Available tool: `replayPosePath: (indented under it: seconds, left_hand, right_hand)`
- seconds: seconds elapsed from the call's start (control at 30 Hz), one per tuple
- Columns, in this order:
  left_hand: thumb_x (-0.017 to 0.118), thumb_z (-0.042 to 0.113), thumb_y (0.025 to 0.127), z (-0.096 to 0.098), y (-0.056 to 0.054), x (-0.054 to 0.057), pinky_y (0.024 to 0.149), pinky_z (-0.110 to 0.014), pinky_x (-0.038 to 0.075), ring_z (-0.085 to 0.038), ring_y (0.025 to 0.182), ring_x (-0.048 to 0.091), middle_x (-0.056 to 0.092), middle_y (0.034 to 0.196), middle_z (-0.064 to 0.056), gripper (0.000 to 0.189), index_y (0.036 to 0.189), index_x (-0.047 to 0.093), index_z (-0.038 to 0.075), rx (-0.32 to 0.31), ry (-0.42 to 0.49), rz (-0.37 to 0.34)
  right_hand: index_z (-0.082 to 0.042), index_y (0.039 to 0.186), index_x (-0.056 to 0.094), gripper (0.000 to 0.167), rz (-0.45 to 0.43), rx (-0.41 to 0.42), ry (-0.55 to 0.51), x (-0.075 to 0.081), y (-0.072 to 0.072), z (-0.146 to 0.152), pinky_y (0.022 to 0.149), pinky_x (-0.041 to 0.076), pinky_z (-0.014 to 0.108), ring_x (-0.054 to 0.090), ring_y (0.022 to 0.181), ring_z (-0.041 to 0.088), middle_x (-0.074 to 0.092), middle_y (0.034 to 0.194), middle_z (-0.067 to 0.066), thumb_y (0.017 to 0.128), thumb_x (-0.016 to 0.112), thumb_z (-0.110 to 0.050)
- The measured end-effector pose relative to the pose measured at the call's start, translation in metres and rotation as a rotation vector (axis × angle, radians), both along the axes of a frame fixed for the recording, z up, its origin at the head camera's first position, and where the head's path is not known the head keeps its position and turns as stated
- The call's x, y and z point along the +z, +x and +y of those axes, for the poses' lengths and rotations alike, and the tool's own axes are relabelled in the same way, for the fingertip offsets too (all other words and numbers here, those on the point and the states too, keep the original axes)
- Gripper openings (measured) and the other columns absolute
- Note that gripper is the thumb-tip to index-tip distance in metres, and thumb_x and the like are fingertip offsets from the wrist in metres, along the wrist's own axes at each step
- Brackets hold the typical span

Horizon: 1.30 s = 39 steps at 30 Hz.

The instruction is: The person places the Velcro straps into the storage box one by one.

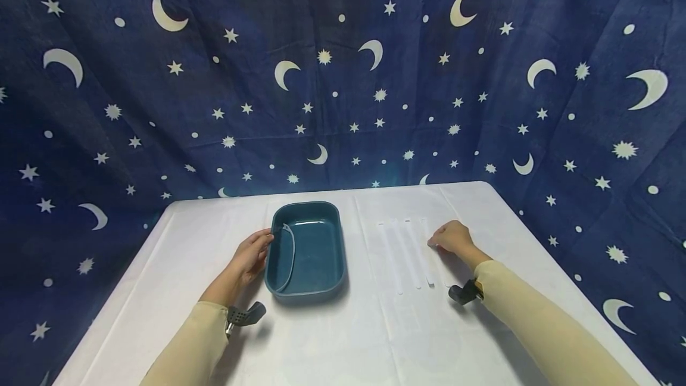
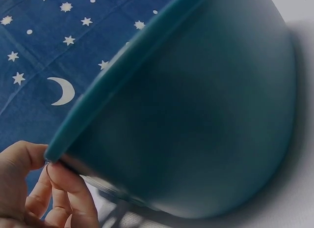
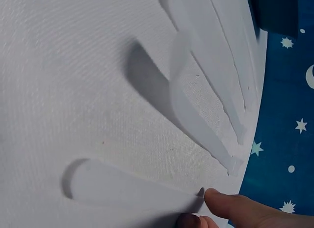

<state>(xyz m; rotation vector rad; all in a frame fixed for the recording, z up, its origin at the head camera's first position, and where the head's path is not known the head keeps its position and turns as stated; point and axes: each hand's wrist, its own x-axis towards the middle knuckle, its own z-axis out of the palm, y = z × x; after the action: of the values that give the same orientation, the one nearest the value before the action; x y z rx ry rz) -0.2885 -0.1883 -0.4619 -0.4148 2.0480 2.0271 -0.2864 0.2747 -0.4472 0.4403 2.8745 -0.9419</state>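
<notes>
A teal rectangular tub point(image 1: 313, 255) stands on the table. My left hand point(image 1: 254, 255) grips its left rim, and in the left wrist view the thumb and fingers point(image 2: 73, 188) pinch the rim's edge. Inside, a thin pale strip point(image 1: 292, 255) curves along the left wall. Over on the right, my right hand point(image 1: 452, 238) pinches the far end of a white flexible strip point(image 3: 127, 188) between thumb and finger. That strip lies mostly along the cloth. Beside it, another strip point(image 3: 189, 112) has its near end curling up off the table.
More white strips point(image 3: 211, 75) lie side by side between the tub and my right hand, hard to see against the white tablecloth point(image 1: 343, 344). Behind the table hangs a dark blue curtain point(image 1: 343, 118) with moons and stars.
</notes>
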Motion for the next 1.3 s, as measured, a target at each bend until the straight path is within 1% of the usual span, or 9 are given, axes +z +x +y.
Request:
replayPosePath:
  seconds: [0.13, 0.33, 0.53, 0.67, 0.8, 0.9, 1.0, 1.23, 1.3]
  left_hand:
    - [0.052, 0.029, 0.099, -0.001, 0.000, 0.000, 0.069, -0.016, 0.053, -0.003, 0.087, 0.060, 0.051, 0.134, -0.010, 0.047, 0.143, 0.045, 0.013, -0.004, 0.007, 0.010]
    - [0.052, 0.027, 0.099, -0.002, 0.001, 0.002, 0.075, -0.017, 0.054, -0.005, 0.091, 0.061, 0.052, 0.133, -0.010, 0.049, 0.144, 0.044, 0.012, -0.008, 0.033, 0.009]
    - [0.052, 0.026, 0.099, -0.001, 0.001, 0.001, 0.073, -0.017, 0.054, -0.004, 0.089, 0.061, 0.053, 0.129, -0.007, 0.046, 0.143, 0.046, 0.014, 0.000, 0.024, 0.000]
    - [0.052, 0.025, 0.098, -0.001, 0.001, -0.001, 0.071, -0.018, 0.055, -0.004, 0.087, 0.063, 0.054, 0.129, -0.008, 0.046, 0.142, 0.046, 0.012, 0.003, 0.037, 0.005]
    - [0.052, 0.027, 0.099, -0.001, 0.000, -0.001, 0.072, -0.018, 0.055, -0.004, 0.089, 0.063, 0.051, 0.135, -0.010, 0.046, 0.142, 0.046, 0.013, 0.008, 0.036, 0.004]
    - [0.052, 0.028, 0.099, -0.001, 0.000, 0.000, 0.073, -0.017, 0.055, -0.005, 0.092, 0.062, 0.048, 0.141, -0.013, 0.048, 0.144, 0.044, 0.013, 0.001, 0.032, 0.007]
    - [0.052, 0.028, 0.099, -0.001, 0.000, 0.000, 0.073, -0.017, 0.055, -0.005, 0.092, 0.061, 0.046, 0.143, -0.014, 0.048, 0.144, 0.044, 0.012, -0.005, 0.031, 0.006]
    - [0.053, 0.026, 0.098, 0.001, 0.000, 0.001, 0.074, -0.017, 0.055, -0.004, 0.090, 0.061, 0.052, 0.134, -0.010, 0.048, 0.144, 0.044, 0.012, 0.006, 0.047, -0.002]
    - [0.053, 0.025, 0.099, 0.001, 0.001, 0.001, 0.075, -0.018, 0.055, -0.004, 0.090, 0.062, 0.051, 0.135, -0.011, 0.049, 0.145, 0.044, 0.011, 0.004, 0.048, 0.000]
  right_hand:
    - [0.006, 0.087, 0.069, 0.024, 0.033, 0.023, 0.007, 0.001, 0.003, -0.002, 0.055, 0.043, 0.025, 0.055, 0.060, 0.015, 0.063, 0.064, 0.005, 0.075, 0.077, -0.013]
    - [0.007, 0.089, 0.068, 0.025, 0.062, 0.034, -0.001, 0.000, 0.002, -0.002, 0.054, 0.044, 0.024, 0.055, 0.059, 0.015, 0.062, 0.062, 0.005, 0.074, 0.077, -0.010]
    - [0.006, 0.090, 0.069, 0.025, 0.048, 0.026, 0.000, 0.000, 0.001, -0.002, 0.054, 0.044, 0.023, 0.056, 0.059, 0.013, 0.063, 0.063, 0.004, 0.074, 0.077, -0.011]
    - [0.006, 0.089, 0.069, 0.024, 0.044, 0.032, 0.001, 0.000, 0.001, -0.001, 0.054, 0.044, 0.023, 0.056, 0.060, 0.014, 0.063, 0.065, 0.005, 0.073, 0.077, -0.010]
    - [0.004, 0.087, 0.067, 0.023, 0.036, 0.035, 0.001, -0.001, -0.001, 0.000, 0.054, 0.044, 0.023, 0.057, 0.060, 0.015, 0.063, 0.066, 0.006, 0.072, 0.077, -0.010]
    - [0.003, 0.087, 0.066, 0.022, 0.020, 0.025, -0.014, -0.003, -0.004, 0.001, 0.054, 0.044, 0.023, 0.057, 0.060, 0.014, 0.062, 0.067, 0.006, 0.072, 0.077, -0.009]
    - [0.002, 0.087, 0.065, 0.022, 0.008, 0.018, -0.025, -0.005, -0.007, 0.002, 0.053, 0.044, 0.023, 0.057, 0.060, 0.015, 0.062, 0.069, 0.007, 0.073, 0.077, -0.008]
    - [0.001, 0.087, 0.064, 0.021, -0.003, 0.004, -0.037, -0.006, -0.011, 0.002, 0.053, 0.045, 0.023, 0.056, 0.060, 0.015, 0.060, 0.069, 0.006, 0.072, 0.076, -0.008]
    - [0.001, 0.087, 0.064, 0.021, -0.008, 0.002, -0.045, -0.006, -0.011, 0.001, 0.053, 0.044, 0.023, 0.055, 0.060, 0.015, 0.059, 0.068, 0.006, 0.072, 0.076, -0.009]
